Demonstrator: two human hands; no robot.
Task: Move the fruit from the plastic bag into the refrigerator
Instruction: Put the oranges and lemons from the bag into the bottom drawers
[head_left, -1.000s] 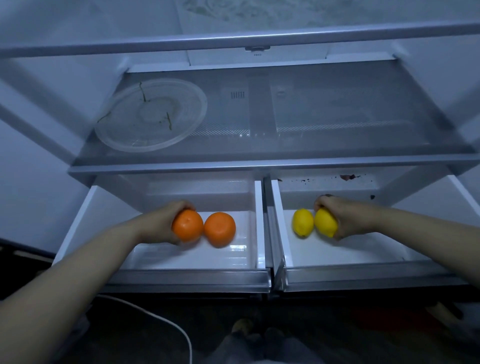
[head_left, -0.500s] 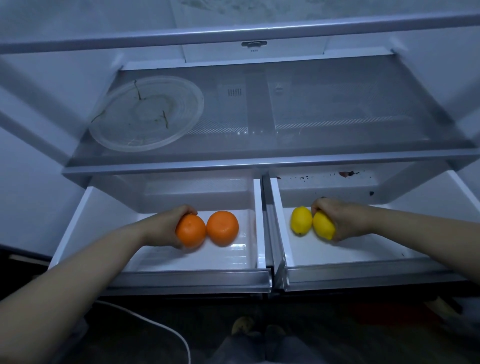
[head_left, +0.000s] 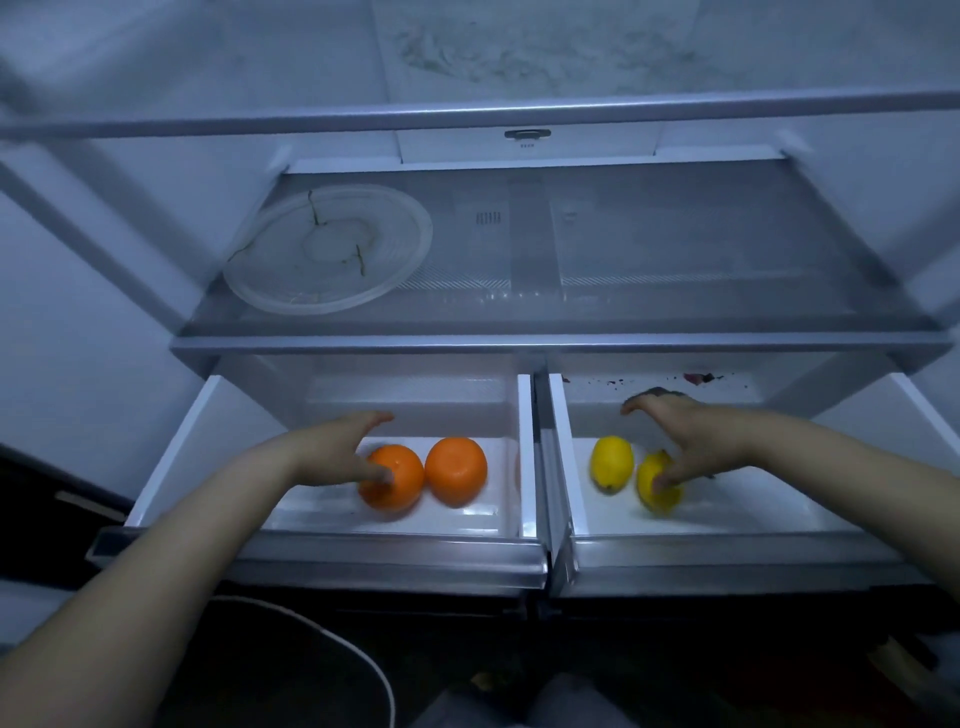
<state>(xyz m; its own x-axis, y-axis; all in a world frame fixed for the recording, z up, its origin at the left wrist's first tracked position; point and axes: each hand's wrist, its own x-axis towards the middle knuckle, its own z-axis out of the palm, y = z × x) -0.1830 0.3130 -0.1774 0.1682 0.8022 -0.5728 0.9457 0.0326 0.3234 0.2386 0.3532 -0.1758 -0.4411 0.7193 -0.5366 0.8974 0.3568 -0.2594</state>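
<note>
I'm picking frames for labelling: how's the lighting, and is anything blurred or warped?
Head view: dim, bluish light, brightest on the drawer floors. Head view: the left orange and right lemon look motion-smeared; the right orange and left lemon are crisper. Head view: the frame's corners look stretched and soft, likely from the wide lens.

Dim bluish light, seemingly from inside the refrigerator (head_left: 519, 62); the floor (head_left: 467, 649) is nearly black. Edges bow outward; the left hand (head_left: 337, 447) and right hand (head_left: 696, 436) look smeared.

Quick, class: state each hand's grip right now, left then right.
Left hand: open, thumb over the left orange.
Right hand: open, thumb over the right lemon.
</note>
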